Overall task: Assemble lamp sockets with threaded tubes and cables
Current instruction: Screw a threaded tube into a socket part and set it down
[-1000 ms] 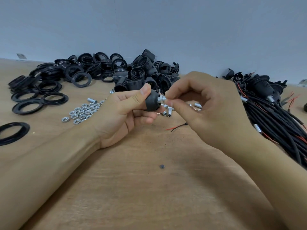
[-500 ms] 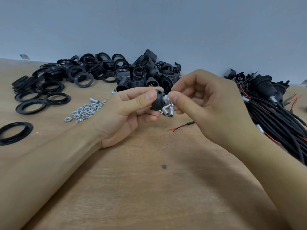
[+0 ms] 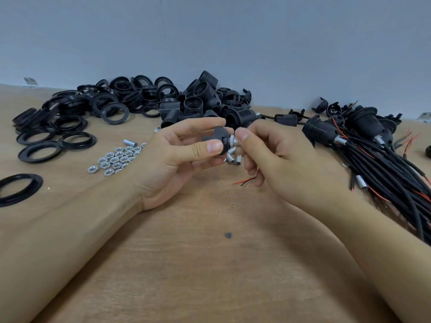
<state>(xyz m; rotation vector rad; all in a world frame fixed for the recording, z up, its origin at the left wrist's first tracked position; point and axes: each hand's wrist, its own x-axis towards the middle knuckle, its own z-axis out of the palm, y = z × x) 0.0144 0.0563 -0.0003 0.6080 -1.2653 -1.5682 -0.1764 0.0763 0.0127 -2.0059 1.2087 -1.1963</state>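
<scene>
Hands raised slightly since earlier: your left hand (image 3: pixel 177 157) grips the socket cap (image 3: pixel 215 139) above the table (image 3: pixel 210 264), your right hand (image 3: pixel 277 157) pinches its threaded tube (image 3: pixel 233 141), axis horizontal, pointing right.

Matt black plastic cap (image 3: pixel 215 139); shiny metal tube (image 3: pixel 233 141); wood table (image 3: pixel 210 264).

Both forearms are bare, entering from the lower corners of the frame with no sleeve reaching into view. The left hand (image 3: pixel 172 157) and the right hand (image 3: pixel 282 159) wear no gloves, and the nails that show are trimmed short, plain and unpainted.
</scene>
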